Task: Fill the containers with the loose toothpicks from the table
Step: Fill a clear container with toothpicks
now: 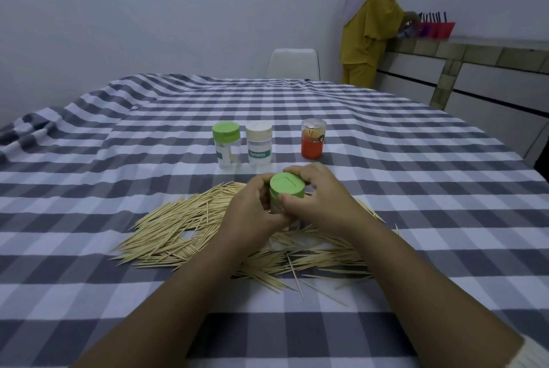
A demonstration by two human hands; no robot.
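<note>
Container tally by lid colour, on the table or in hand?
Green lid: 2, one standing at the back, one held by the left hand and right hand over the toothpick pile, namely
White lid: 1
Clear lid, orange base: 1
Total: 4

Both bare forearms reach forward from the near edge of the view and converge on the green-lidded container point(286, 193). The left hand point(251, 213) wraps the container's left side, fingers curled round its clear body below the lid, knuckles toward the camera. The right hand point(315, 195) arches over the container's right side, fingers curving round the far rim of the lid and the thumb pressed against its near edge. A cream cuff shows low on the right arm.
</note>
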